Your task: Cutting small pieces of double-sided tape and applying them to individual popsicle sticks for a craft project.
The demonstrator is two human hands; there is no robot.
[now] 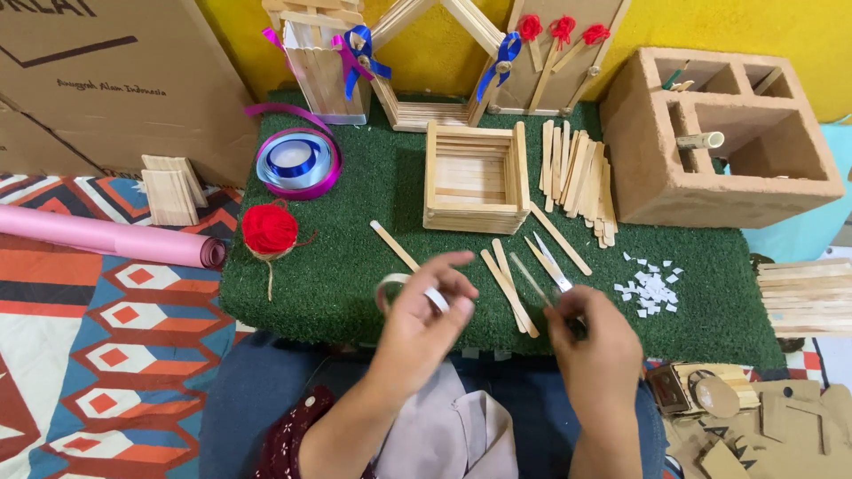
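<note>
So the left hand (426,306) is curled around a small roll of white tape (404,288), fingers pinching the loose strip near its end, held just above the front edge of the green turf mat (355,239) that covers the bench. The right hand (595,346) is closed on a pair of scissors (552,270), blades pointing up and away toward the loose popsicle sticks (510,284) lying on the turf. It's a bit motion-blurred, so I can't tell if the blades are parted or together.

Around them: a square stick-built box (475,177) sits mid-mat, a stack of spare sticks (577,173) just right of it, a little heap of white tape snippets (650,288) further right, a red yarn ball (269,229) and a spool of blue ribbon (297,160) on the left.

What I'd worry about: the two hands are near each other and the scissor tips sit close to the left fingers, so a rushed snip could nick a fingertip. The tape strip looks floppy too, so it could fold and stick to itself. And a sweep of the right wrist could scatter those snippets or knock the loose sticks.
</note>
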